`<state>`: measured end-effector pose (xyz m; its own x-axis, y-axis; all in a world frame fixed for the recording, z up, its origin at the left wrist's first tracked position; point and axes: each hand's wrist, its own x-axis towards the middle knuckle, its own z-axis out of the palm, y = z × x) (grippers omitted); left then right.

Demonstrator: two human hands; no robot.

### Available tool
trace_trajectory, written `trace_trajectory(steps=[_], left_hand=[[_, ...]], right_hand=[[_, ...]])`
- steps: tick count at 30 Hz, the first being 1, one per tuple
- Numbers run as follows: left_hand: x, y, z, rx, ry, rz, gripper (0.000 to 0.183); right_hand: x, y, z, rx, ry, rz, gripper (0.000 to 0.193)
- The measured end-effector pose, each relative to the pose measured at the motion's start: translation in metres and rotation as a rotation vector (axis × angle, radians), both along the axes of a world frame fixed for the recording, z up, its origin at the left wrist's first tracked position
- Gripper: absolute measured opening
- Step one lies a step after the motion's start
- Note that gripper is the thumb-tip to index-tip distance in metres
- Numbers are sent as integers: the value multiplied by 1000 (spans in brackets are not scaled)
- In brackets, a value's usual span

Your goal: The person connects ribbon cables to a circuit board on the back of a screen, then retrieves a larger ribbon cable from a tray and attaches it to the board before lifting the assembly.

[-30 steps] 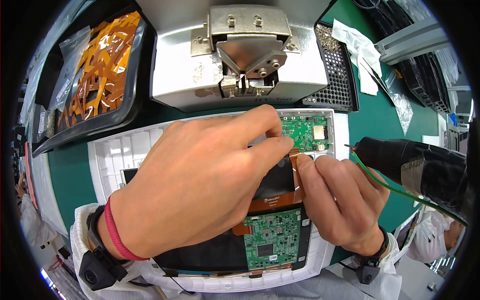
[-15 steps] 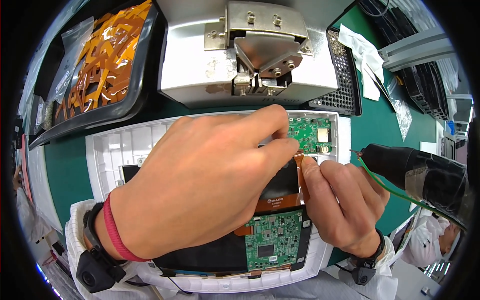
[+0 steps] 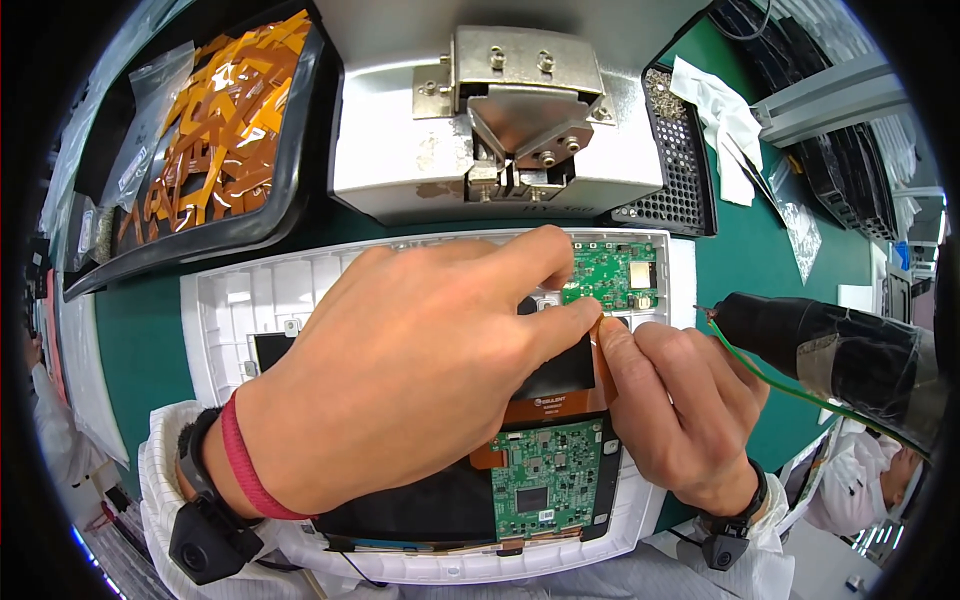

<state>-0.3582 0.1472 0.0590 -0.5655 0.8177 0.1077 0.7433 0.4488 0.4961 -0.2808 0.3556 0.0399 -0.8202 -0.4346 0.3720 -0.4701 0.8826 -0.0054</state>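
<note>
A white plastic housing (image 3: 215,300) lies before me with a black panel (image 3: 420,515), a large green circuit board (image 3: 570,470) and a smaller green circuit board (image 3: 605,275) inside. My right hand (image 3: 690,400) pinches an orange-brown flat flex cable (image 3: 604,378) by its upper end, at the smaller board's lower edge. Across the housing reaches my left hand (image 3: 420,350), fingers curled, its thumb tip touching the cable's end beside my right thumb. Its index finger bends down at the smaller board's left edge. Anything between those left fingers is hidden, as is the cable's tip.
A black tray of orange flex cables (image 3: 295,170) stands at the far left. Beyond the housing is a metal fixture (image 3: 530,120). A perforated black tray (image 3: 690,200), white cloth (image 3: 715,120) and tweezers (image 3: 750,170) lie far right. A black-wrapped tool with green wire (image 3: 770,325) juts in from the right.
The view has shifted slightly. My right thumb has moved up a little against my left thumb, and less of the cable's upper end shows. Both hands stay at the smaller board.
</note>
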Motion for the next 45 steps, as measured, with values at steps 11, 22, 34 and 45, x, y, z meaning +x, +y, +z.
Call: trace_trajectory(steps=[11, 22, 34, 45], left_hand=[[4, 2, 11, -150, 50, -13, 41], [7, 2, 10, -220, 125, -8, 41], [3, 2, 7, -42, 90, 103, 40], [1, 6, 4, -44, 121, -12, 36]], right_hand=[[11, 6, 2, -16, -133, -70, 10], [9, 3, -1, -29, -284, -132, 12], [12, 4, 2, -41, -435, -175, 15], [12, 5, -5, -48, -563, -265, 17]])
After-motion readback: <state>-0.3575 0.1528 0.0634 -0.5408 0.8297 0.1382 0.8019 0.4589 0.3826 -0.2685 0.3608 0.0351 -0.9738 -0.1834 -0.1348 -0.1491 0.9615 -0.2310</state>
